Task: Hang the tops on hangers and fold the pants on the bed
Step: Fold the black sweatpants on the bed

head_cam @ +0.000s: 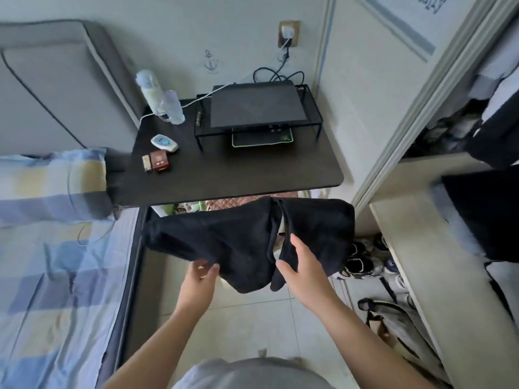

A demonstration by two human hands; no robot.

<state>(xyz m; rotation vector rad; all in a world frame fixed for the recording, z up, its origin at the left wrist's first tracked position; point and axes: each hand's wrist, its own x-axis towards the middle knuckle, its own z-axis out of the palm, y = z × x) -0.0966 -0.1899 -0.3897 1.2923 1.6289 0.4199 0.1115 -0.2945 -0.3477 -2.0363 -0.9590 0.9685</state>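
A black soft-fabric garment (238, 234) hangs in mid-air at the centre of the frame, spread above the pale tiled floor (252, 318). It sits just below the front edge of the dark rectangular bench (252, 172), between the bed with the blue-and-yellow checked sheet (56, 276) on the left and the open white wardrobe (415, 248) on the right. The left hand (200, 272) has its grip pinched on the garment's near lower edge. The right hand (297, 265) has its grip closed round a fold of cloth beside the split that runs down the middle. That split, with a lobe on either side, suggests short pants rather than a top, though the shape is not certain. The step in hand therefore looks like straightening the piece before folding. The next move calls for swinging it left onto the bed, laying it flat on the sheet and bringing one leg over the other. No hanger is in view, which fits that reading.
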